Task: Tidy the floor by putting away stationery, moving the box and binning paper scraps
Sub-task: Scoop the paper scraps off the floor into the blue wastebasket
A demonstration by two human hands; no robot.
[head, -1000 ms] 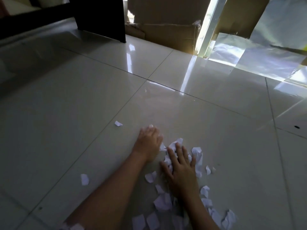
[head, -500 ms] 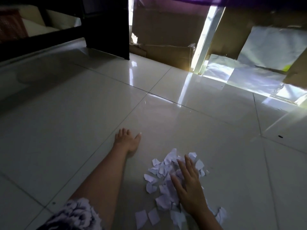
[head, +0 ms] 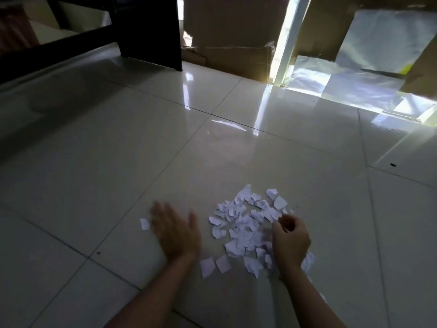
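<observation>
Left grip [head: 176, 229] flat, left of scrap pile [head: 246, 223]; tiled floor [head: 118, 162] beyond.

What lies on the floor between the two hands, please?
In the head view, a heap of torn white paper scraps lies on the tiled floor between the left hand and the right hand.

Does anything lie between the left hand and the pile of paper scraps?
Nothing visible does. Only bare floor tile separates the left hand from the scrap pile. The right hand sits at the pile's far right edge, and one stray scrap lies on the left hand's outer side. No bin is in view.
</observation>
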